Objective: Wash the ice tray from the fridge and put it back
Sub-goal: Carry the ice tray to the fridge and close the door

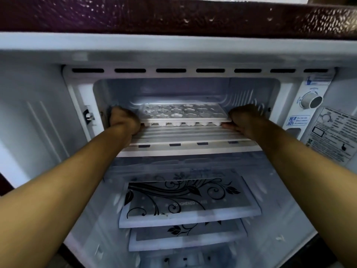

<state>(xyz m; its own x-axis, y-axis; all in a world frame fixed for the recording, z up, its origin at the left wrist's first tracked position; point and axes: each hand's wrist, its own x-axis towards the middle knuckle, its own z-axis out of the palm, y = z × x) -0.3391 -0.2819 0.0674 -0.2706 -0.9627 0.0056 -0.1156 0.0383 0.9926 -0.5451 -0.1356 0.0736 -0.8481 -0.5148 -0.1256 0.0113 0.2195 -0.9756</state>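
White plastic ice tray with flower-shaped moulds (185,114) sits level in the freezer compartment (241,89) mouth. Left hand (124,120) and right hand (244,120) each grip one end, fingers curled under. Step unclear: removal or return. Next: keep the tray level.

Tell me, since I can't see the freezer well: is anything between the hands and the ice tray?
Nothing visible. The left hand grips the ice tray at its left end, the right hand at its right end, inside the freezer compartment.
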